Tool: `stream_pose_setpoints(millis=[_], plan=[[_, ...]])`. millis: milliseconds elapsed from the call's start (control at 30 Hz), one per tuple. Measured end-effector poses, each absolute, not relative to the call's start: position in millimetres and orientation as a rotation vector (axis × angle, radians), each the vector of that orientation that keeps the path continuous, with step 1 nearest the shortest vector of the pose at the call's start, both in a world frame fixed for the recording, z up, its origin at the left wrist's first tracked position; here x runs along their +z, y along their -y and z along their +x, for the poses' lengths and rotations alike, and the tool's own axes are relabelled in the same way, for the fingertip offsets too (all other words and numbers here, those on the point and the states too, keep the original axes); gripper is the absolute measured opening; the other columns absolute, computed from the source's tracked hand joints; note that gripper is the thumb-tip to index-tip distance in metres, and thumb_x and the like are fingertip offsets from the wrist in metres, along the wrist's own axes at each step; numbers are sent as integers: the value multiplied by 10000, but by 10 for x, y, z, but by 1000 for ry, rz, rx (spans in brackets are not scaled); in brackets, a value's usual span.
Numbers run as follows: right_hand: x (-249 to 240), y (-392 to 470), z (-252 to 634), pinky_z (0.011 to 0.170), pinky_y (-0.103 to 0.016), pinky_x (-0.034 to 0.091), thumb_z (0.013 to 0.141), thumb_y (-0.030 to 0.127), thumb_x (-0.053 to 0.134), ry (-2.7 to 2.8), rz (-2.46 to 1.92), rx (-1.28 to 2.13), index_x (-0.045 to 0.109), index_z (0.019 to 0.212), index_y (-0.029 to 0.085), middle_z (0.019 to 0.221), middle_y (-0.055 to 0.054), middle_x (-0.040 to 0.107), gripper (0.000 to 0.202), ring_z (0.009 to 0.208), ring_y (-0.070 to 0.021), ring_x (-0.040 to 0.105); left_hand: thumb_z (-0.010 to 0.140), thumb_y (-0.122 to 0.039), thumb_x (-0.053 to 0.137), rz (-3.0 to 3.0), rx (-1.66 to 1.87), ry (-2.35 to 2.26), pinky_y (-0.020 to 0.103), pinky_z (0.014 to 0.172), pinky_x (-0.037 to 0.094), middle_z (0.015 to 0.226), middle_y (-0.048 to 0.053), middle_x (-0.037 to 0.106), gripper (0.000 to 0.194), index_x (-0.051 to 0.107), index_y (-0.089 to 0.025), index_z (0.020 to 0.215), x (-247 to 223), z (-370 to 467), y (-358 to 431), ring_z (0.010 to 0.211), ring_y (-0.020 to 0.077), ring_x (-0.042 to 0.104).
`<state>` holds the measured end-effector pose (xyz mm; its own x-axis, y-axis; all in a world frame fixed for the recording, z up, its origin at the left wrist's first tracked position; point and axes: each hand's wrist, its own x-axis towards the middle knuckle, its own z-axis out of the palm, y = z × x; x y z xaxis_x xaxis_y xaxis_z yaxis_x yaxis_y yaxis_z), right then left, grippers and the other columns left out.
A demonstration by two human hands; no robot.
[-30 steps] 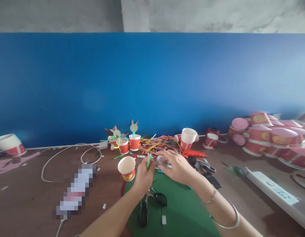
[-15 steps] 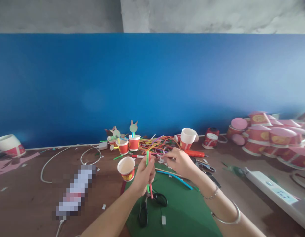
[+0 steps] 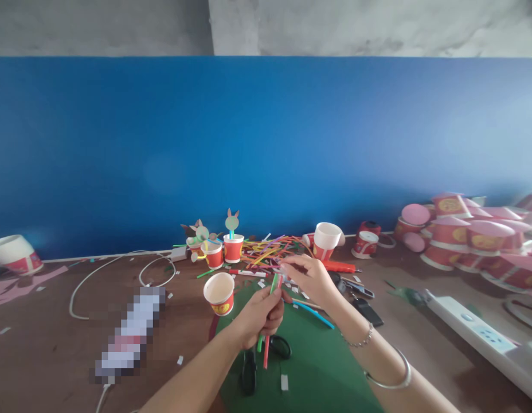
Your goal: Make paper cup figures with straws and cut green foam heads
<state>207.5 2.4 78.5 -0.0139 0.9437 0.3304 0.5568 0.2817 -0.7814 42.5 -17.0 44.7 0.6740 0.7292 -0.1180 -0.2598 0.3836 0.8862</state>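
My left hand [image 3: 262, 314] is closed around a green straw [image 3: 274, 282] and a red straw [image 3: 266, 357], held side by side and tilted slightly right at the top. At their upper ends my right hand [image 3: 312, 281] has its thumb and fingertips pinched together; whatever is between them is too small to make out. Black-handled scissors [image 3: 249, 371] lie below the straws, partly hidden by my left hand. A red and white paper cup [image 3: 220, 293] stands upright just left of that hand.
Behind the hands lie a heap of colored straws [image 3: 274, 250] and a cup with a rabbit-shaped cutout [image 3: 232, 222]. Stacked cups [image 3: 450, 234] and a white power strip [image 3: 474, 327] are on the right. A pixelated object [image 3: 132, 335] with a cable lies left. Green paper [image 3: 317, 367] covers the front.
My left hand has shifted right and slightly down with the two straws, which now tilt right at the top. My right hand's fingertips have come to the straws' upper ends.
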Motion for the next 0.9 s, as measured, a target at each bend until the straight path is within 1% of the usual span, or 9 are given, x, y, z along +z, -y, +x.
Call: stream_pose_setpoints(millis=[67,133,200,267,400,500,567,700,900], plan=[[770,-27,2064,651,-269,460,803,399,580,1689,-1359,601,731,898,180,860,-60,677,282,703,-158,588,812,-541,567,1000,649,-550,169,348,65,526,-92,297,384,543,-164,877,446,421,174,376,17,162],[755,-31,2058,618,-262,450,793,427,596,1705,-1353,624,728,883,180,863,-55,678,294,675,-150,574,813,-545,563,1005,637,-555,164,346,74,527,-94,296,386,543,-169,894,444,416,173,377,16,164],[743,-33,2055,580,-254,436,795,459,589,1724,-1341,657,723,879,175,828,-50,673,325,632,-137,551,807,-550,569,1000,634,-561,159,338,87,525,-96,299,390,539,-175,912,444,412,170,374,18,167],[736,-33,2053,576,-251,434,800,471,581,1730,-1310,696,717,877,169,787,-45,667,340,629,-136,544,801,-546,579,989,635,-555,156,327,97,519,-99,303,390,534,-182,931,445,410,167,371,22,169],[738,-29,2042,591,-248,434,768,424,628,1703,-1267,723,707,923,171,743,-27,655,307,641,-134,537,820,-518,570,978,641,-524,156,316,116,513,-96,320,361,539,-181,946,442,405,164,367,25,171],[746,-25,2024,582,-248,427,746,396,649,1652,-1247,743,701,959,164,687,-12,637,319,620,-130,523,828,-502,566,965,636,-504,159,314,126,515,-91,334,351,549,-171,946,443,404,166,364,25,175],[743,-21,2010,600,-257,436,732,375,658,1629,-1225,739,701,952,160,711,-19,647,311,626,-131,525,831,-503,560,945,623,-496,158,317,125,514,-90,337,354,550,-167,941,451,403,170,364,24,171],[708,-15,1990,684,-281,468,713,331,677,1635,-1193,670,708,927,183,889,-49,671,262,714,-147,565,824,-529,555,893,577,-489,147,324,103,512,-94,342,361,522,-187,935,469,395,173,366,23,149],[676,-31,2006,616,-266,475,752,379,652,1545,-1180,711,687,972,162,811,-50,663,311,677,-149,577,847,-482,544,871,603,-456,143,329,79,523,-102,294,288,479,-218,941,450,381,151,383,29,109]])
